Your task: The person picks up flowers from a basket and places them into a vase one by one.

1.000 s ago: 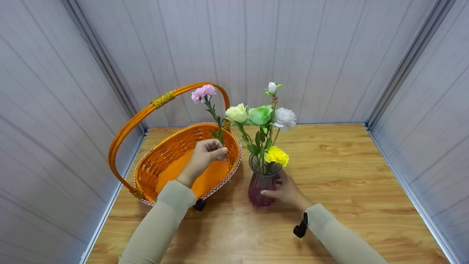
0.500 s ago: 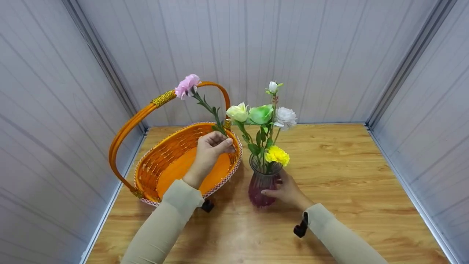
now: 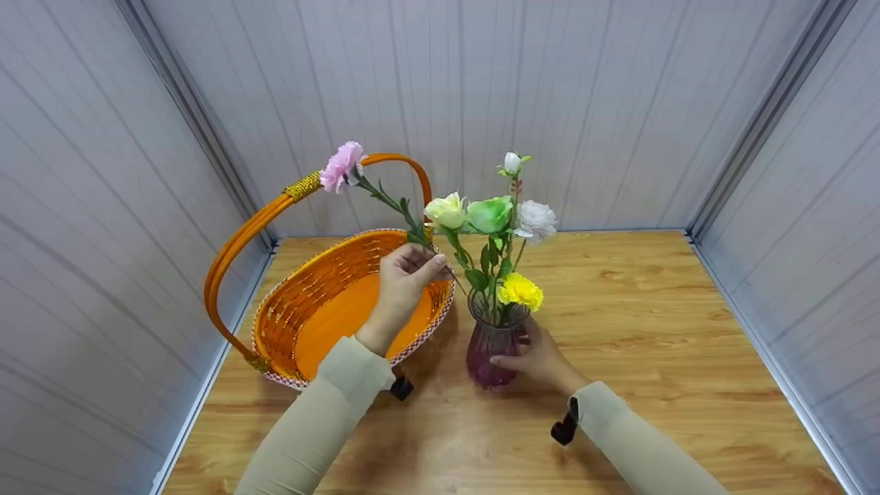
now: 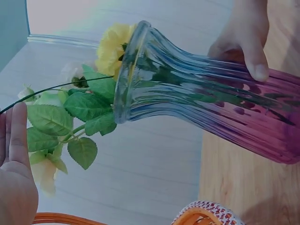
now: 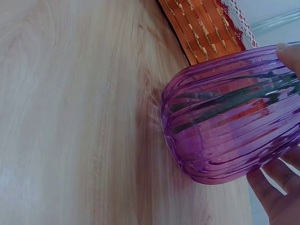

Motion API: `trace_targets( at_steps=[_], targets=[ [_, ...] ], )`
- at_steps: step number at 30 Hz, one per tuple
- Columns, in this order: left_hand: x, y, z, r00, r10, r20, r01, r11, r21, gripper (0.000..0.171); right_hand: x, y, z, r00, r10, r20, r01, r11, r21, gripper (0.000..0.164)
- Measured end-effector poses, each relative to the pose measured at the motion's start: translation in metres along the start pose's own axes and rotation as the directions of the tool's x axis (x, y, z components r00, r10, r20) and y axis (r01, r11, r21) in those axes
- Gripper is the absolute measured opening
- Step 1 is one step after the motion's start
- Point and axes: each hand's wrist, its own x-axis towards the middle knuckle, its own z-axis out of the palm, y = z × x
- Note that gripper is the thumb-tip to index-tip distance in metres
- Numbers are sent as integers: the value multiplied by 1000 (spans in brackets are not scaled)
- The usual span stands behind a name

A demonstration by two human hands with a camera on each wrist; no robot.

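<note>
My left hand (image 3: 404, 282) pinches the thin stem of a pink carnation (image 3: 342, 167) above the basket's right end. The bloom leans up and left, and the stem slants down right toward the vase (image 3: 489, 364). In the left wrist view the stem's tip (image 4: 105, 77) is right at the glass rim (image 4: 123, 79). Clear at the neck and purple below, the vase stands on the table, its side gripped by my right hand (image 3: 543, 359). It holds a cream rose (image 3: 445, 210), a green rose (image 3: 489, 215), a white flower (image 3: 535, 221), a white bud (image 3: 512, 163) and a yellow carnation (image 3: 520, 292).
An orange woven basket (image 3: 337, 323) stands left of the vase, under my left forearm. Its tall arched handle (image 3: 237, 244) rises behind the carnation. Pale panel walls (image 3: 619, 103) enclose the wooden table (image 3: 660, 330) at the back and sides.
My left hand has moved right and slightly up, toward the vase. The pink carnation has tilted further left, bringing its stem end to the vase's mouth. The right hand and vase have stayed still.
</note>
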Motion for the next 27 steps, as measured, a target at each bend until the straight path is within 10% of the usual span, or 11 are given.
trace_targets(
  at_steps=[11, 27],
  targets=[
    [-14, -19, 15, 994, 74, 79, -87, 981, 172, 10, -1, -1, -1, 1000, 9, -1, -9, 1000, 14, 96],
    [-20, -41, 26, 975, 125, 184, -201, 850, 487, 12, -1, 0, -1, 1000, -20, 12, 20, 1000, 9, 94]
  ],
)
